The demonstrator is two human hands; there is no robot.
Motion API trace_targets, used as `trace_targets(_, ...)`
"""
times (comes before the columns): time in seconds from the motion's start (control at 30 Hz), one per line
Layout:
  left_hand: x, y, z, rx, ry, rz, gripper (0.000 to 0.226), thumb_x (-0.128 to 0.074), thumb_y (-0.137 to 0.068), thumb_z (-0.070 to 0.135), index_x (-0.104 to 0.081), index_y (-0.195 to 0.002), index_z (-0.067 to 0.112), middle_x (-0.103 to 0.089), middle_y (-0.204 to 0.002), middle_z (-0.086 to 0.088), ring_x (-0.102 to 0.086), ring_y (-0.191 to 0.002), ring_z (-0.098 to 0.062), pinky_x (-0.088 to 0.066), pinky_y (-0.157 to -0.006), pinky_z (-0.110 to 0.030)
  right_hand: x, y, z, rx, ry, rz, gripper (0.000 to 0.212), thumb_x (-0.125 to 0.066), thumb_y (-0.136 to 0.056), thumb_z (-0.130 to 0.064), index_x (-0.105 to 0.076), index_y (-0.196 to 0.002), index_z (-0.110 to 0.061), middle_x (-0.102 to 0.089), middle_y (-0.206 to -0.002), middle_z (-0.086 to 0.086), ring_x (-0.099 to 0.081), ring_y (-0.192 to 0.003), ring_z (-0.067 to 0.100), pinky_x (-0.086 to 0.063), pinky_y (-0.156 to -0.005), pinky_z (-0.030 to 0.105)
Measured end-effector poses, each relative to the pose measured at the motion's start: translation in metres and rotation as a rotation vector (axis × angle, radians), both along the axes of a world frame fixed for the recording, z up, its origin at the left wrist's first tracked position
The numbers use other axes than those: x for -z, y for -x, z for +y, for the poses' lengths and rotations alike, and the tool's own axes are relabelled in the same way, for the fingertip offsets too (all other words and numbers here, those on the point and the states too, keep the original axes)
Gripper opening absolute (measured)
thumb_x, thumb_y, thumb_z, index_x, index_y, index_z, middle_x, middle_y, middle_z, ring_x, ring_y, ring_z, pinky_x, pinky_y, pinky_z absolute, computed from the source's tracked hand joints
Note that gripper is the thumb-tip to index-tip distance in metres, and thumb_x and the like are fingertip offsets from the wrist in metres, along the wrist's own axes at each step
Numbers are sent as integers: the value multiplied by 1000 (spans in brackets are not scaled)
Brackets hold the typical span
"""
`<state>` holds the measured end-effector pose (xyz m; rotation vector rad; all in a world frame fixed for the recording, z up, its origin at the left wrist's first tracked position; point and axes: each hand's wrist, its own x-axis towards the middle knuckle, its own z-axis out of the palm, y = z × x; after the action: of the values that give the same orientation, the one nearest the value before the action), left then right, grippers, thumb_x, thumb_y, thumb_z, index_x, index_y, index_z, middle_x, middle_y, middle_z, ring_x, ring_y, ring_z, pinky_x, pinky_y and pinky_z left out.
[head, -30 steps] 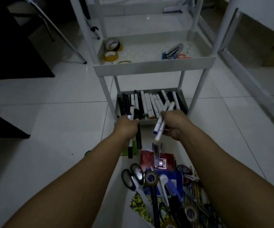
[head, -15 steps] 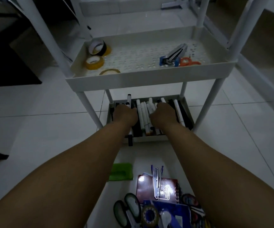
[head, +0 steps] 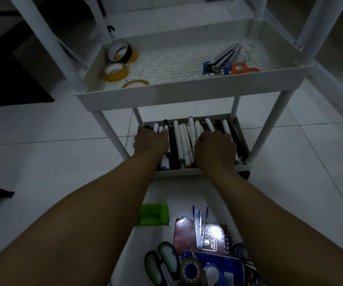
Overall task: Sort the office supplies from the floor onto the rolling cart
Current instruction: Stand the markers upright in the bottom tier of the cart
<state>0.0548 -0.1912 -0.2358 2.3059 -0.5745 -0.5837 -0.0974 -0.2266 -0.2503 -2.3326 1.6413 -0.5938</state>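
The white rolling cart's bottom tray (head: 187, 172) holds a row of black and white markers (head: 182, 141). My left hand (head: 151, 143) lies in the tray's left half, fingers curled around a few markers whose tips stick out past my fingertips. My right hand (head: 215, 150) sits in the right half, closed over markers, with one white marker poking out beyond the knuckles. The middle tray (head: 187, 96) carries tape rolls (head: 116, 72), a blue stapler (head: 222, 59) and orange scissors (head: 243, 68).
Between my forearms on the floor lies a pile: a green flat item (head: 154, 214), a red notebook (head: 214, 238) with a stapler (head: 200, 228) on it, green-handled scissors (head: 162, 261), a tape roll (head: 190, 270) and a blue notebook (head: 226, 269). Cart legs flank the bottom tray.
Both hands carried markers from above the floor pile forward and down into the bottom tray. The view has closed in on the cart.
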Motion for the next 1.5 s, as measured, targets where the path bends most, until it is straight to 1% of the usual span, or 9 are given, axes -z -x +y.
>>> trace_targets(0.1, 3, 5, 8, -57, -52, -127, 86, -57, -86, 56, -21, -150, 10, -36, -148, -16, -35, -134, -35, -31, -108, -45, 4, 1, 4, -10, -34, 1, 26, -47, -97, -31, -67, -105, -16, -66, -108, 8, -53, -104, 30, -40, -82, 38)
trace_targets(0.3, 5, 15, 30, 146, -69, -326, 58, -50, -93, 43, -36, -143, 17, -42, -142, -14, -37, -129, -36, -36, -103, -48, 6, 4, 11, -36, -76, 10, 27, -47, -96, -27, -67, -111, -15, -65, -112, 10, -51, -108, 32, -41, -85, 40)
trace_targets(0.43, -9, 21, 43, 192, 0, -274, 55, -50, -96, 38, -38, -144, 13, -40, -145, -14, -37, -133, -32, -36, -108, -40, -2, 6, 20, -30, -114, -36, 27, -51, -94, -28, -66, -113, -16, -63, -115, 10, -49, -111, 32, -40, -85, 40)
trace_targets(0.6, -32, 41, 82, 297, 261, -406, 28, -57, -93, 17, -64, -116, 5, -61, -122, -15, -56, -115, -26, -39, -92, -21, -15, 20, 53, -64, 1, -40, 29, -52, -92, -26, -67, -113, -13, -65, -108, 13, -52, -104, 35, -39, -74, 37)
trace_targets(0.83, -38, 80, 155, 248, 305, -248, 21, -60, -90, 19, -67, -110, 15, -68, -107, -5, -62, -94, -17, -41, -79, -18, -33, 63, 105, -116, 8, -112, 27, -49, -91, -23, -70, -101, -10, -69, -90, 10, -62, -83, 28, -50, -64, 35)
trace_targets(1.0, -13, 112, 212, 223, 177, -121, 22, -61, -90, 20, -67, -110, 19, -68, -99, 1, -62, -89, -15, -44, -77, -21, -23, 103, 154, -94, -149, -152, 31, -56, -93, -30, -66, -117, -15, -69, -106, 8, -62, -97, 26, -52, -77, 37)
trace_targets(1.1, 5, 135, 245, 185, 88, -72, 16, -61, -87, 20, -68, -101, 21, -69, -91, 3, -64, -84, -18, -50, -73, -26, -8, 120, 179, -96, -191, -80, 27, -53, -94, -31, -66, -114, -16, -68, -101, 7, -62, -92, 27, -50, -73, 35)
trace_targets(1.2, 23, 160, 274, 211, 7, -29, 2, -65, -84, 25, -64, -85, 24, -66, -77, 4, -63, -76, -19, -53, -69, -31, 6, 141, 204, -96, -153, -25, 18, -52, -95, -31, -61, -92, -16, -63, -86, 4, -59, -78, 25, -36, -58, 30)
trace_targets(1.5, 45, 191, 299, 252, -55, -8, 33, -71, -74, 53, -53, -91, 31, -62, -70, 9, -59, -69, -12, -46, -60, -28, 19, 189, 265, -181, -110, 88, 32, -53, -86, -58, -47, -91, -28, -53, -73, -10, -54, -62, 15, -34, -48, 26)
